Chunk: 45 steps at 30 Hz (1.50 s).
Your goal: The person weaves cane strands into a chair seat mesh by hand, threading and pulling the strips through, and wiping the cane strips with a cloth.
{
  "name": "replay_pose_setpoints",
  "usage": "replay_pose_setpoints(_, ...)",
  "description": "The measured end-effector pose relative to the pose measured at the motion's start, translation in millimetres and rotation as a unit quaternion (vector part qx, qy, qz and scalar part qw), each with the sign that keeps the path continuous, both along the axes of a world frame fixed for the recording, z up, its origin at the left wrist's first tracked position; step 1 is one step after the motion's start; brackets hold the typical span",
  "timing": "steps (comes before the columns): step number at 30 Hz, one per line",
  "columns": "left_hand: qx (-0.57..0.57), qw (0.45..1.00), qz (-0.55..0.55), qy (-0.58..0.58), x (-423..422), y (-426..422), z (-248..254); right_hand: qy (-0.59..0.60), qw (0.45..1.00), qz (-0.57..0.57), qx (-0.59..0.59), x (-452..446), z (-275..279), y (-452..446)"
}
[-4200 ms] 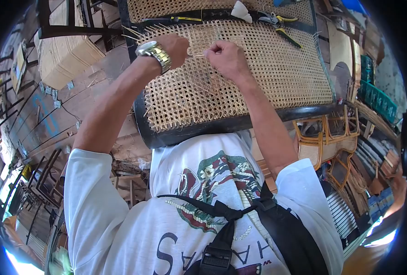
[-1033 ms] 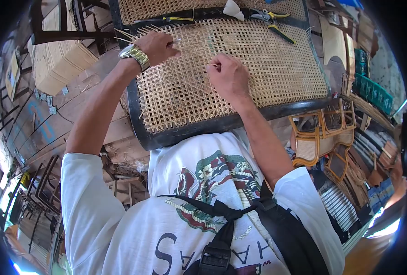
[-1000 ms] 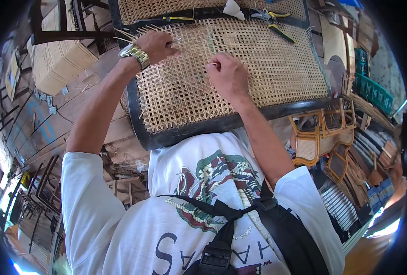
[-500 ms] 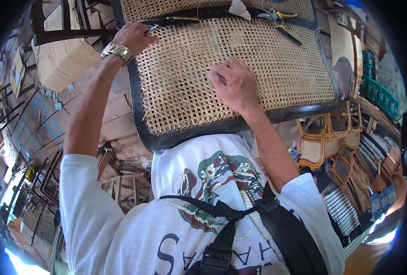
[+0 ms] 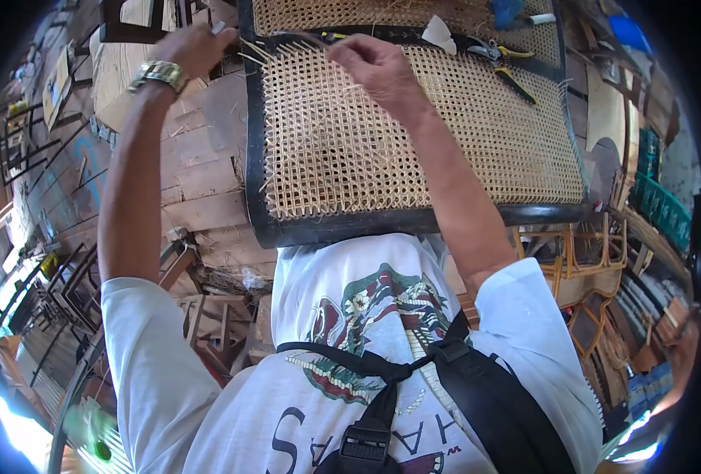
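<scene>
Woven cane point(image 5: 346, 138) fills two parts of one black frame point(image 5: 413, 224), under the right hand point(image 5: 378, 69) with bent fingers, beside the left hand point(image 5: 194, 50). I can't tell if either pinches.

My left hand point(image 5: 194, 54), over the cane panel point(image 5: 342, 142) seconds ago, is now out past the left edge of its dark frame point(image 5: 256, 158). My right hand point(image 5: 378, 69) has gone from mid-panel to the far edge, covering part of the yellow-and-black tool point(image 5: 333, 36) that showed whole before.
</scene>
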State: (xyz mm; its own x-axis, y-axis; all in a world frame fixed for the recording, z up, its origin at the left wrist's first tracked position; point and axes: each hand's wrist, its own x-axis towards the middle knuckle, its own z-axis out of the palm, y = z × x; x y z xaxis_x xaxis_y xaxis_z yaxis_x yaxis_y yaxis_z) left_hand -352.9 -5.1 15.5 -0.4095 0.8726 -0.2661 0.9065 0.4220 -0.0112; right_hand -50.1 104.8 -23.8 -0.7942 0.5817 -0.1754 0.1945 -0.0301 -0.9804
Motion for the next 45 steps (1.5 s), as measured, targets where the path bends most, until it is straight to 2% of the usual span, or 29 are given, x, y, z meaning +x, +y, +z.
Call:
replay_pose_setpoints(1, -0.044, 0.997, 0.007, -0.065, 2.6, -0.8, -20.0, -0.067, 0.997, -0.025, 0.029, 8.2, -7.3, 3.7)
replay_pose_setpoints(3, -0.088, 0.987, -0.058, -0.118, 32.6, -9.0, -45.4, -0.084, 0.994, -0.048, 0.042, 25.2, -29.5, 8.4)
replay_pose_setpoints(4, -0.064, 0.982, -0.042, -0.174, 49.8, -14.1, -53.6, -0.087, 0.994, -0.046, 0.041, 28.8, -32.0, 8.8)
replay_pose_setpoints(5, -0.040, 0.972, -0.026, -0.229, 67.0, -18.4, -55.5, -0.110, 0.991, -0.041, 0.057, 32.0, -33.6, 7.5)
replay_pose_setpoints(7, -0.046, 0.967, -0.026, -0.247, 97.8, -17.5, -46.1, -0.132, 0.988, -0.037, 0.072, 32.7, -28.6, 3.3)
replay_pose_setpoints(8, -0.051, 0.963, -0.030, -0.264, 106.4, -13.8, -43.5, -0.206, 0.974, -0.015, 0.093, 30.6, -22.6, 1.6)
replay_pose_setpoints(9, -0.051, 0.963, -0.032, -0.263, 109.9, -8.2, -45.7, -0.279, 0.954, 0.006, 0.113, 27.9, -14.8, 0.4)
replay_pose_setpoints(10, -0.079, 0.965, -0.038, -0.247, 112.0, -4.0, -49.4, -0.297, 0.947, 0.022, 0.118, 25.3, -8.1, -0.6)
replay_pose_setpoints(13, -0.098, 0.963, -0.077, -0.240, 113.1, -2.8, -50.7, -0.306, 0.935, 0.035, 0.176, 23.3, -16.4, -4.6)
replay_pose_setpoints(15, -0.074, 0.965, -0.112, -0.226, 116.8, -0.6, -49.3, -0.320, 0.929, 0.030, 0.181, 22.6, -14.3, -6.2)
replay_pose_setpoints(17, -0.100, 0.964, -0.105, -0.221, 121.1, 5.7, -46.5, -0.334, 0.924, 0.026, 0.183, 21.5, -11.4, -10.5)
replay_pose_setpoints(20, -0.070, 0.971, -0.145, -0.174, 127.4, 14.1, -51.2, -0.339, 0.916, 0.001, 0.214, 21.0, -12.3, -13.6)
replay_pose_setpoints(22, -0.117, 0.973, -0.162, -0.118, 137.8, 27.2, -29.9, -0.327, 0.914, -0.005, 0.241, 20.7, -14.0, -15.3)
replay_pose_setpoints(27, -0.083, 0.966, -0.234, -0.068, 146.3, 38.2, -53.5, -0.329, 0.915, 0.000, 0.234, 17.8, -12.1, -14.2)
replay_pose_setpoints(30, -0.093, 0.975, -0.102, -0.176, 151.1, 24.5, -47.8, -0.338, 0.918, 0.030, 0.204, 13.5, -20.4, -7.4)
replay_pose_setpoints(34, -0.004, 0.978, -0.061, -0.198, 143.9, 1.7, -73.7, -0.383, 0.900, 0.082, 0.192, -5.0, -18.2, -11.1)
replay_pose_setpoints(36, -0.045, 0.959, -0.019, -0.278, 131.8, 10.1, -86.6, -0.403, 0.893, 0.082, 0.183, -10.1, -8.0, -11.6)
replay_pose_setpoints(37, -0.044, 0.958, -0.018, -0.281, 131.9, 17.8, -78.7, -0.422, 0.886, 0.083, 0.174, -10.2, -4.4, -13.6)
replay_pose_setpoints(39, -0.198, 0.909, 0.036, -0.364, 127.6, 35.9, -65.3, -0.420, 0.879, 0.091, 0.205, -9.3, -2.8, -20.1)
replay_pose_setpoints(40, -0.204, 0.927, -0.037, -0.312, 124.2, 40.7, -75.8, -0.414, 0.874, 0.096, 0.236, -9.8, -2.8, -21.2)
replay_pose_setpoints(41, -0.201, 0.928, -0.035, -0.312, 120.6, 44.4, -77.6, -0.413, 0.873, 0.098, 0.240, -9.1, -8.0, -22.8)
replay_pose_setpoints(43, -0.204, 0.923, -0.098, -0.312, 114.7, 47.2, -76.3, -0.382, 0.860, 0.057, 0.334, -8.6, -15.4, -28.6)
replay_pose_setpoints(44, -0.157, 0.932, -0.148, -0.292, 113.4, 44.1, -76.1, -0.379, 0.861, 0.058, 0.335, -7.5, -18.3, -28.5)
replay_pose_setpoints(45, -0.156, 0.933, -0.148, -0.289, 111.9, 37.5, -70.9, -0.378, 0.879, 0.060, 0.285, -7.3, -11.6, -29.3)
